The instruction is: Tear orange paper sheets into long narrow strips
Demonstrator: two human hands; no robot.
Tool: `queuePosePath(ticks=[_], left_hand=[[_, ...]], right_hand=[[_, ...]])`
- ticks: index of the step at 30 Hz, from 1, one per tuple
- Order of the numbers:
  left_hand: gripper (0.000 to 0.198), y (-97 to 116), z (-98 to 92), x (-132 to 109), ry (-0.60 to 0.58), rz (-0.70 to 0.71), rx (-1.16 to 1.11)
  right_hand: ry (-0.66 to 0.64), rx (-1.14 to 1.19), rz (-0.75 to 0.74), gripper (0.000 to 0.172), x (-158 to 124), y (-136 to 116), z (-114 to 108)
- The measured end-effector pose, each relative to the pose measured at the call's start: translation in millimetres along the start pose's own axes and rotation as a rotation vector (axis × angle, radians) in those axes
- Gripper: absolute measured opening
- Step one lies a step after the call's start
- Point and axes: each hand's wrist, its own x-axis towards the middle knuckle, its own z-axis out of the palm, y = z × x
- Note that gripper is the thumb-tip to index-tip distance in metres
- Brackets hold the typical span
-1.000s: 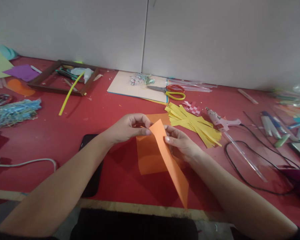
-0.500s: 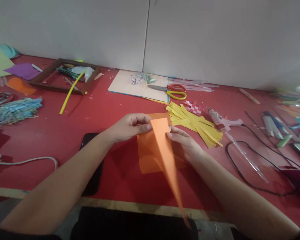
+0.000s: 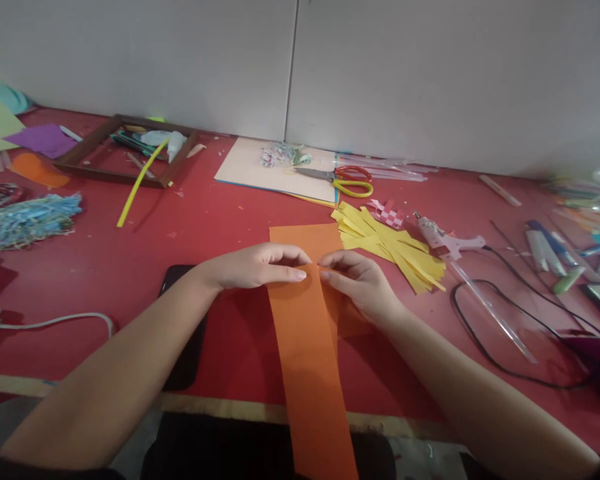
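Note:
A long strip of orange paper (image 3: 307, 373) hangs from my fingers over the table's front edge, its broad face toward me. My left hand (image 3: 267, 265) pinches its top edge between thumb and fingers. Close beside it, my right hand (image 3: 355, 280) pinches the top right corner of the same strip. Behind and beneath the hands lies another piece of orange paper (image 3: 305, 233), partly covered by the strip. To the right of it is a pile of yellow paper strips (image 3: 390, 247).
Scissors (image 3: 335, 179) rest on a stack of paper sheets (image 3: 250, 163). A pink glue gun (image 3: 450, 240) with a black cord lies right. A wooden frame (image 3: 115, 173) holds tools at back left. A black phone (image 3: 185, 360) sits under my left forearm.
The orange strip, seen narrow and slanted before, now hangs with its broad face toward me. My two hands have come closer together at its top edge.

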Motion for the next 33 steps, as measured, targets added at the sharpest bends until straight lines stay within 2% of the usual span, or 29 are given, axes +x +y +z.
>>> queuePosePath(ticks=[3,8,14,20,27,33], left_hand=[[0.031,3,2.3,-1,0.005,0.008,0.013],[0.033,4,6.8,2,0.040,-0.034,0.072],[0.031,0,9.6,3,0.004,-0.071,-0.076],[0.027,2,7.5,3,-0.003,-0.044,-0.012],[0.018,3,5.4,3,-0.082,-0.023,-0.035],[0.020,2,4.6,2,-0.052,-0.028,-0.012]], right_hand=[[0.026,-0.090,-0.021,0.026,-1,-1,0],[-0.011,-0.144,-0.039,0.024,-1,-4,-1],[-0.053,-0.223,-0.055,0.022,-2,-7,0],[-0.040,-0.184,-0.038,0.023,-3,-7,6],[-0.133,-0.212,-0.047,0.019,-5,-12,7],[-0.101,-0.149,0.008,0.022,-4,-10,9]])
